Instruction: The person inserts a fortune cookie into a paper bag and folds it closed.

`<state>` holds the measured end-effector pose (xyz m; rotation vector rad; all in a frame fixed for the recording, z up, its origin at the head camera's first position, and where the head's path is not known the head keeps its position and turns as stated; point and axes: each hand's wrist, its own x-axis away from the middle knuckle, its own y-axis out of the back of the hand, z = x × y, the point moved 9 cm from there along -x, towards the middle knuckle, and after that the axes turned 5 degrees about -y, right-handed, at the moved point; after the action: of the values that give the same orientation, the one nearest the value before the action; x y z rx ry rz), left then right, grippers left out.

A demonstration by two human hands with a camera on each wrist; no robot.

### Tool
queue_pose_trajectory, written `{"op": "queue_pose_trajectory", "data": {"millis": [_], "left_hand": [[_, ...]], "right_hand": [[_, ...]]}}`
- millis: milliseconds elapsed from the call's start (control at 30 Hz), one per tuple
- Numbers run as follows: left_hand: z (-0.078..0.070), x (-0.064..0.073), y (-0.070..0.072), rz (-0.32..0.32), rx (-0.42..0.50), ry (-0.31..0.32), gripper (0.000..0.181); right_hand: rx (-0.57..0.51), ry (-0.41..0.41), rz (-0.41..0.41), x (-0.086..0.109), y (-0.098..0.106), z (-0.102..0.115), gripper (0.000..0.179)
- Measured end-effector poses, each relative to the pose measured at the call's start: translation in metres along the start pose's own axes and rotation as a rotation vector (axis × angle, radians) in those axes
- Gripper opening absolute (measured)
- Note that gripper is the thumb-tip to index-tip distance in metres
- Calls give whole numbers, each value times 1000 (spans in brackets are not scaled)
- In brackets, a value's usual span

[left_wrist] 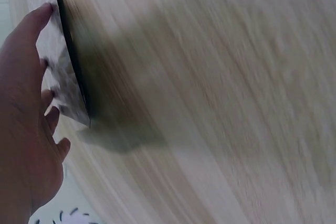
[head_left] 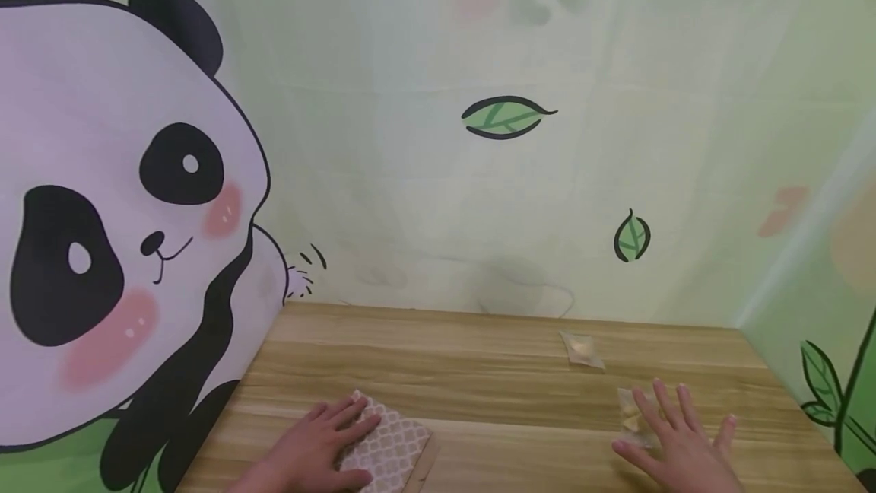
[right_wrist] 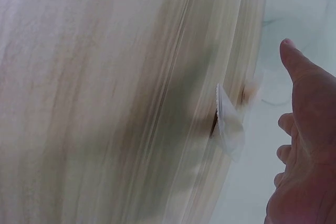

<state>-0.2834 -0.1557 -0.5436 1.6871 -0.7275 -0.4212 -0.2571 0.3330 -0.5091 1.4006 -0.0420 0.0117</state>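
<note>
Our loose left hand (head_left: 316,440) touches beige lattice-patterned rectangle (head_left: 395,438); right hand (head_left: 677,443) splayed, empty; only right-wrist view shows clear packet (right_wrist: 229,129) serrated.

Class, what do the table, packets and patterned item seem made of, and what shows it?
Table: wood or laminate, apparently smooth, with streaky grain. Packets: probably plastic film, translucent, with a serrated edge on one. Patterned item: perhaps card or paper, judging by its printed lattice and straight edges; finish unclear.
</note>
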Motion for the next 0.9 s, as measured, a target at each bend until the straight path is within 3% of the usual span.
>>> {"op": "queue_pose_trajectory", "data": {"millis": [267,600,900], "left_hand": [[-19,-21,-15,13,-1,68,87],[-60,-48,-26,-98,-11,105,89],[-92,-66,-28,-135,-32,156,87]], "right_hand": [[-67,48,-67,-5,8,17,95],[-35,142,-160,-10,18,44,91],[-32,216,-187,-12,18,68,92]]}}
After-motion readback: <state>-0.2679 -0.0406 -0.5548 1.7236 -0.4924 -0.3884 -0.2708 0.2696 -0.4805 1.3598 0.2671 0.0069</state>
